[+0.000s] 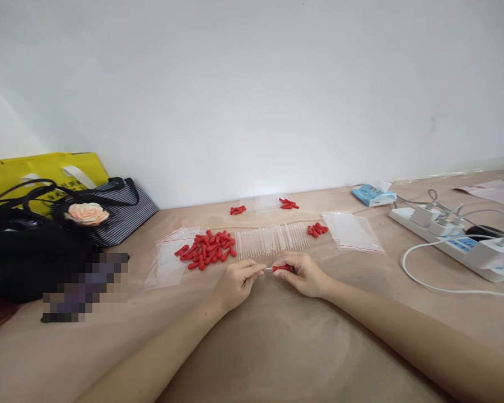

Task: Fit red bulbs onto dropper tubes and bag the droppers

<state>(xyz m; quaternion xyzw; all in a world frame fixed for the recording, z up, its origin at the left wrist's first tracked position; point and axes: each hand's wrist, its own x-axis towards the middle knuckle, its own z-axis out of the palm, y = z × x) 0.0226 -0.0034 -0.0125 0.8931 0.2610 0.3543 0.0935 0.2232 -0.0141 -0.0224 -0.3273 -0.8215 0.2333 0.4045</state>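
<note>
Over the tabletop point(277, 347), I see the left hand point(240, 282) pinching a thin clear tube point(269, 270) between nearly closed fingers, while the right hand point(304, 274) curls closed around a red bulb point(280, 268) at the tube's other end. Just beyond lies a row of clear tubes point(273, 239), between a large red heap point(208, 249) and a few more bulbs point(317, 229).

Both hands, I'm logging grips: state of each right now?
Left hand: closed, holding a clear tube.
Right hand: closed, holding a red bulb.
</note>
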